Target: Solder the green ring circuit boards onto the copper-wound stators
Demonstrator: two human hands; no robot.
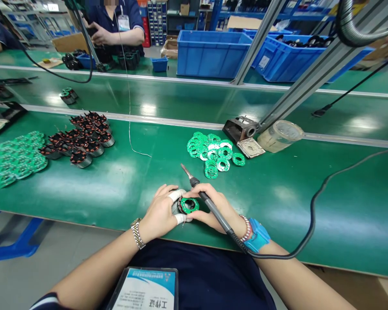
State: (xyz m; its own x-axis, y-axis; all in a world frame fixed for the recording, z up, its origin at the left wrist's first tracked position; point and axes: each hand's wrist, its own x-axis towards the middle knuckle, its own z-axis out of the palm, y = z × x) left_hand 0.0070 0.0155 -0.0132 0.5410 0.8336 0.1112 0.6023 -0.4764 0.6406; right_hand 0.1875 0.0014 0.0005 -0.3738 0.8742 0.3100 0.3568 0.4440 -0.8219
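Bare-handed at a glossy green bench (278, 198), a worker holds a squat, round stator (175, 208) near the front edge, seen in the head view. A flat green board (194, 206) with a round central opening sits against its end, dark reddish windings showing between the two.

The left hand (160, 212), metal watch at the wrist, comes in from the side, its thumb and a finger wrapped in white tape and clamped around the stator's smooth grey casing. Opposite, the right hand (218, 209) bends inward, index finger and thumb spread to the board's upper and lower edges, with an iron (210, 203) held slantwise across it. The iron's slim metal tip points up and away from the stator; its black cord loops past a blue wristband (258, 235).

Beyond the hands lie thin, glossy loose rings (224, 153), overlapping in a scattered pile. Beside them stand a dark metal holder (241, 128), a crusty square tray (251, 147) and a cloudy, round-walled tub (280, 135). Well to the left, copper-wound spare stators (80, 140) crowd next to bumpy green sheets (21, 157). A thin, pale wire (129, 112) hangs down to the bench, its end curling across the surface.
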